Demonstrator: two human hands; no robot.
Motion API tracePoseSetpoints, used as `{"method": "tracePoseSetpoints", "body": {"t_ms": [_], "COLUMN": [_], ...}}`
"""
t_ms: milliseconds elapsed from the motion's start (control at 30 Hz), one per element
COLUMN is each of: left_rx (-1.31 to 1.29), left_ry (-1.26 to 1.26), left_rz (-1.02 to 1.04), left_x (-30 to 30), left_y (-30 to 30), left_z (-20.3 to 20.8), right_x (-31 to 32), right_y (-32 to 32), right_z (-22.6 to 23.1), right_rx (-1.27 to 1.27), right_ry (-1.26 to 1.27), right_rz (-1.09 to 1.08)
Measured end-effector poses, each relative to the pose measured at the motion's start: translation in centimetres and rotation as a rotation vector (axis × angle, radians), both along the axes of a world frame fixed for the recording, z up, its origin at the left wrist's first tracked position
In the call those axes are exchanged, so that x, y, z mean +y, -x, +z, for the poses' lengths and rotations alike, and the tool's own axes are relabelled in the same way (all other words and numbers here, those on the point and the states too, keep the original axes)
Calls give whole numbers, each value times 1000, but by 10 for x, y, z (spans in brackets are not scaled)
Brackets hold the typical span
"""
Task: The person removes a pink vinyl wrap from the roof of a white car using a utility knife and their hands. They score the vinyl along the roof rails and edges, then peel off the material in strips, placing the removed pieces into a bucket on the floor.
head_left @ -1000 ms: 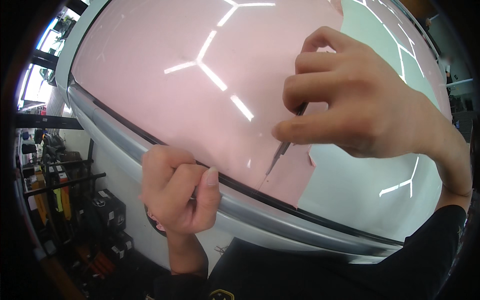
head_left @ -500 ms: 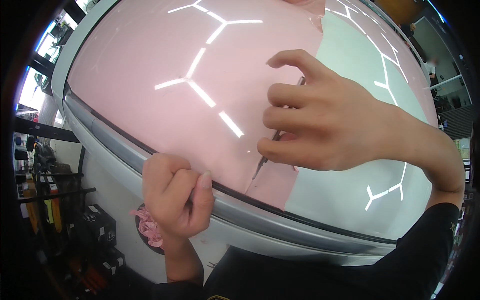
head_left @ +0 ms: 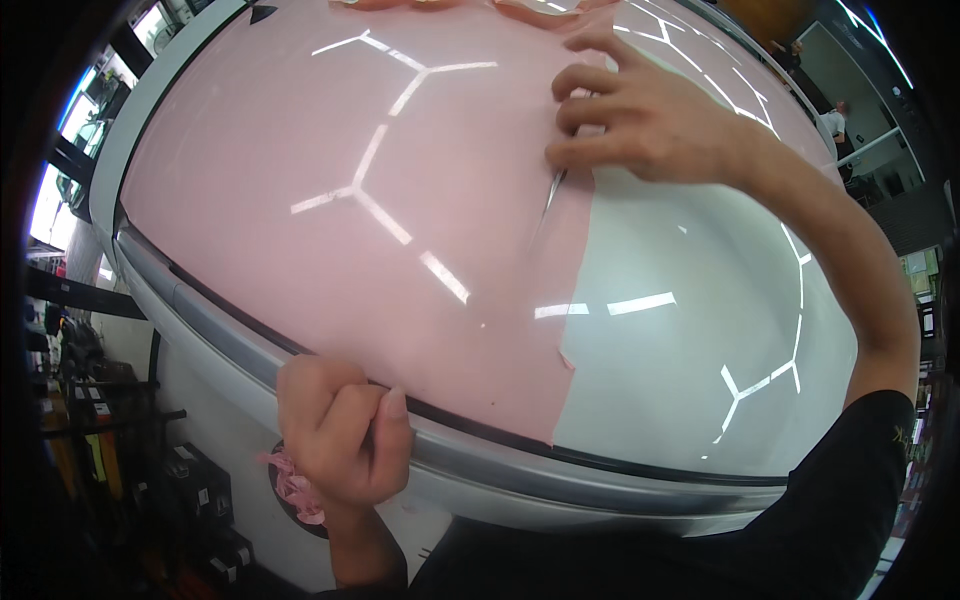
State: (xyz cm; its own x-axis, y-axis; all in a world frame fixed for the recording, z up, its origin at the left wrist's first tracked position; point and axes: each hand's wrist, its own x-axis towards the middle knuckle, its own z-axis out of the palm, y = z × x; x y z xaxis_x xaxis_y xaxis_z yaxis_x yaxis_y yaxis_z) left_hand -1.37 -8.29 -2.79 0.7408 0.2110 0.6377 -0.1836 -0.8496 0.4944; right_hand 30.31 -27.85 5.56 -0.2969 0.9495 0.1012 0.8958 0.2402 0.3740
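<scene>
Cutting: thin blade (head_left: 552,190) pinched in right hand (head_left: 650,125), tip down on pink film (head_left: 330,240), right at the film's straight edge.
Right hand: fingers curled together around the blade, knuckles forward, low over the surface; probably for a steady, shallow stroke along the edge.
Left hand: (head_left: 345,430) closed in a fist at the near rim of the car panel (head_left: 700,330), thumb against fingers; seemingly pinching the film's lower margin to keep it taut, though what sits inside the fist cannot be told.
Pink film: laid over the left part of the curved panel, down to the dark seam (head_left: 470,425) near the rim.
Bare panel: white and glossy right of the film edge, uncovered.
Scraps: crumpled pink bit (head_left: 295,490) just below the left wrist.
Background: shelves (head_left: 100,450) with dark boxes at lower left.
</scene>
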Motion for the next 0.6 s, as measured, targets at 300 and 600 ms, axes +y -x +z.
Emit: {"method": "tracePoseSetpoints", "body": {"t_ms": [300, 600], "left_rx": [8, -77], "left_ry": [21, -17], "left_rz": [-2, -72], "left_x": [-5, 7], "left_y": [2, -4], "left_z": [2, 2], "right_x": [-13, -11], "right_y": [-75, -99], "right_z": [42, 72], "right_rx": [-150, -319], "right_ry": [155, 198], "right_rz": [-173, -157]}}
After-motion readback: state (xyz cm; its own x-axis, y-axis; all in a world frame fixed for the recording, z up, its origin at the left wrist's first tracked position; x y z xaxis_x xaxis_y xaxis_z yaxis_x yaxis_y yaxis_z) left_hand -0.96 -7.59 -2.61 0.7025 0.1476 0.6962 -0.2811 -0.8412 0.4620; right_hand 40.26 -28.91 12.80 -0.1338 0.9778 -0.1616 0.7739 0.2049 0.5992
